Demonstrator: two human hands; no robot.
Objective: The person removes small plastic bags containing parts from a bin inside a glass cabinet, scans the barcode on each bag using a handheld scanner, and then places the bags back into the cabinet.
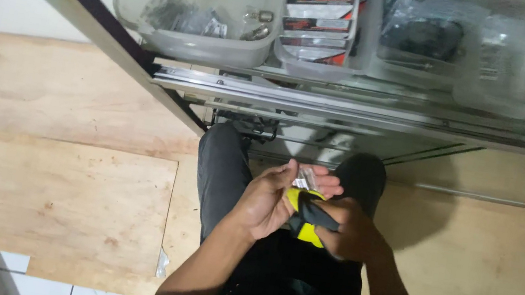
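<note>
the left hand (271, 201) cups a small clear packet (306, 179) in curled fingers above the lap while the right hand (350, 235) grips a yellow-and-black tool (306, 217) just beside it, so this looks like the packet-opening step, which likely calls for a careful cut.

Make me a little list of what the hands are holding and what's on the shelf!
left hand: palm up, holds small clear packet
right hand: grips yellow-and-black tool
tool tip: near the packet; contact unclear
shelf: glass, metal edge
left bin: clear, small metal parts
middle bin: small boxes
right bins: bagged dark items
floor: plywood sheets
</note>
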